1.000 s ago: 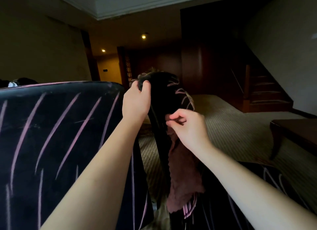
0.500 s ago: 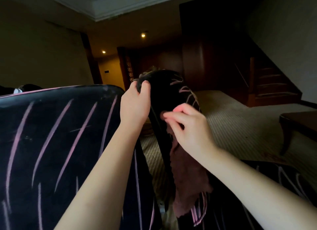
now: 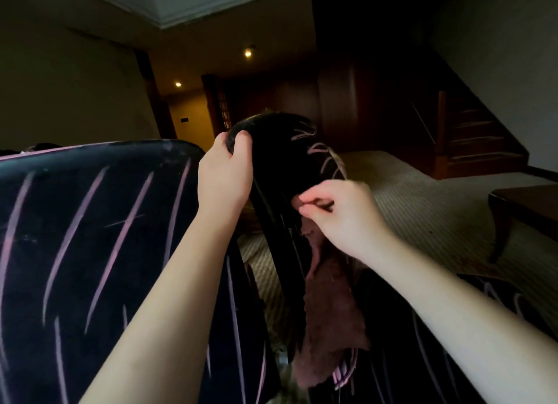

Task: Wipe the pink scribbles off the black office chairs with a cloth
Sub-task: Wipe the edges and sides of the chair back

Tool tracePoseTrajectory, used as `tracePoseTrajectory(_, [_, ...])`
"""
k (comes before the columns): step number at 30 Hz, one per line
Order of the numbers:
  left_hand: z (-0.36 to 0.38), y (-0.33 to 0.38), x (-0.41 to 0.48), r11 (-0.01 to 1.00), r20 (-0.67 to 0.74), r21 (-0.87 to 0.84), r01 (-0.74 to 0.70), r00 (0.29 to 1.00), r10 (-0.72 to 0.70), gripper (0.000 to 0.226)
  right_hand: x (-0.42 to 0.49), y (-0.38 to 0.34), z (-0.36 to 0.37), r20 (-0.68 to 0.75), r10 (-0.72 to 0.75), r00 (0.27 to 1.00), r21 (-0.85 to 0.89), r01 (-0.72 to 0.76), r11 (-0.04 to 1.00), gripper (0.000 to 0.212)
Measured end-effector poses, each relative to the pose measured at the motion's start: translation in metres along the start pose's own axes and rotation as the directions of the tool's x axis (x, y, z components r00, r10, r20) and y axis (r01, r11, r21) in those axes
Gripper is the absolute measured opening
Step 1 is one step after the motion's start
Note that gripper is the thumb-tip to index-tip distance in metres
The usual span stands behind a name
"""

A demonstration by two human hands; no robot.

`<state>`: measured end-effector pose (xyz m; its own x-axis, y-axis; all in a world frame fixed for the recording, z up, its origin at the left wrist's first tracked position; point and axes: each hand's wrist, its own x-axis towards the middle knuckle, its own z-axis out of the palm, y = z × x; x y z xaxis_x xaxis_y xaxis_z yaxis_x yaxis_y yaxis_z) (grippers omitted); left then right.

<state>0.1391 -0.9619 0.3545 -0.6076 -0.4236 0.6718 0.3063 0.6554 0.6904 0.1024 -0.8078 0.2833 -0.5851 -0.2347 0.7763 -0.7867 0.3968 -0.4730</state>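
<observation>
Head view: the backrest of a black office chair (image 3: pixel 280 162) is seen almost edge-on at the middle of the frame. Its top rim is gripped by the left hand (image 3: pixel 225 174), whose fingers and thumb are curled over the rounded edge. A brownish-pink cloth (image 3: pixel 329 319) is pinched at its upper corner by the right hand (image 3: pixel 341 219), with thumb and forefinger closed on the fabric and held against the side of the backrest that faces right. The rest of the cloth hangs loose down that side. Pink scribbles (image 3: pixel 318 147) are left on the same side and lie above the right hand's fingertips, up toward the rim, the lowest strokes just beside the knuckles. The backrest's long axis runs from the rim downward, so the coming move is judged to be an upward wipe along it. The right hand is the nearer to the marks and is the one that has the cloth; the left hand, at the rim's left end, is judged to serve only as a brace. Little cloth is gathered under the fingers, so a fuller hold may be called for before pressure can be applied. A second chair (image 3: pixel 90 237), close at the left, is marked all over in the same pink and is gripped by neither hand. More strokes are seen on a dark surface (image 3: pixel 401 358) at lower right, likely a seat. Much of the task is judged to be left undone
</observation>
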Motion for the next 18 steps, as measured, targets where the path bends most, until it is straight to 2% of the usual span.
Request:
tracePoseTrajectory(4, [-0.002,0.001,-0.001,1.000,0.007,-0.012,0.006,1.000,-0.006,0.023,0.022,-0.019,0.007,-0.066,-0.109,0.992,0.033,0.112,0.993,0.021])
tracePoseTrajectory(6, [-0.004,0.000,-0.001,1.000,0.015,-0.016,0.016,1.000,-0.016,0.025,0.007,-0.016,0.016,-0.053,-0.142,0.988,0.027,0.144,0.989,0.029])
tracePoseTrajectory(10, [-0.006,-0.005,-0.012,1.000,0.057,-0.001,0.011,0.998,-0.011,0.022,-0.032,0.008,0.017,0.002,-0.087,0.996,-0.009,0.087,0.996,0.039])
tracePoseTrajectory(13, [-0.006,-0.014,-0.025,0.999,0.099,-0.019,0.027,0.995,-0.025,0.025,-0.030,0.016,0.009,0.023,-0.030,0.999,0.048,0.029,0.998,0.039])
tracePoseTrajectory(16, [-0.004,-0.021,-0.036,1.000,0.096,0.005,0.012,0.995,-0.013,0.025,-0.008,0.007,0.004,-0.041,-0.049,0.998,0.105,0.053,0.993,0.042])
tracePoseTrajectory(18, [0.000,-0.025,-0.045,0.998,0.115,0.057,0.001,0.993,-0.008,0.026,0.001,-0.001,0.008,-0.035,-0.098,0.995,0.111,0.101,0.989,0.044])
